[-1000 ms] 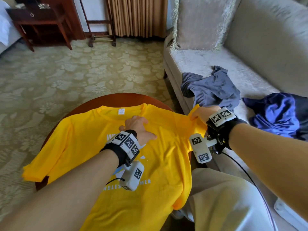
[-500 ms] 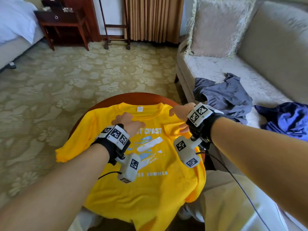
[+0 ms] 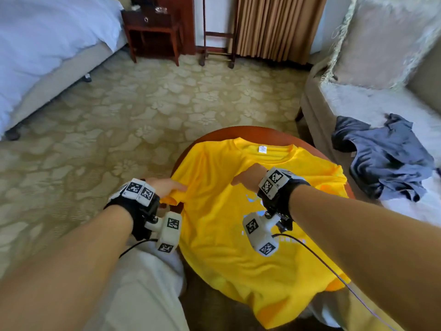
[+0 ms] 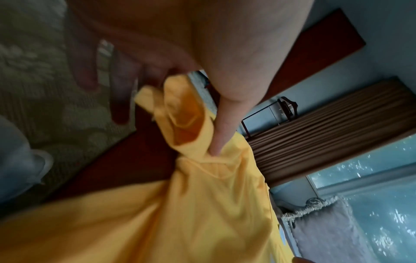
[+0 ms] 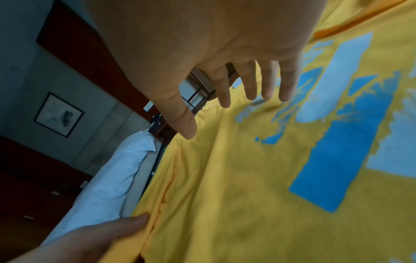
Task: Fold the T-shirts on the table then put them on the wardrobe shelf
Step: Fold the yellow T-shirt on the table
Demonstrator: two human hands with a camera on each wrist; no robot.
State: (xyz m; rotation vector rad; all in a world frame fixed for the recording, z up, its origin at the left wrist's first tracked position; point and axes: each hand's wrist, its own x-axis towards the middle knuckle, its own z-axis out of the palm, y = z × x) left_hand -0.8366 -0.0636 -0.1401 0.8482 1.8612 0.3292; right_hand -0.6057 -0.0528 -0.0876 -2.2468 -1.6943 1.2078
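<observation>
Your left hand (image 3: 164, 187) pinches the unfolded yellow T-shirt (image 3: 238, 235) at its sleeve; your right hand (image 3: 250, 175) hovers spread above its chest; folding barely started.

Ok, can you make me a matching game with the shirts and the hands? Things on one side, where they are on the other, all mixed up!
Things:
1. bright yellow T-shirt with blue print
2. crumpled grey-blue shirt
3. left hand
4. right hand

Places or states:
A. lying on the pale beige sofa
B. fingers spread just over the shirt's chest
C. spread out on the round reddish-brown wooden table
D. pinching a yellow sleeve

Pairs: 1-C, 2-A, 3-D, 4-B
</observation>
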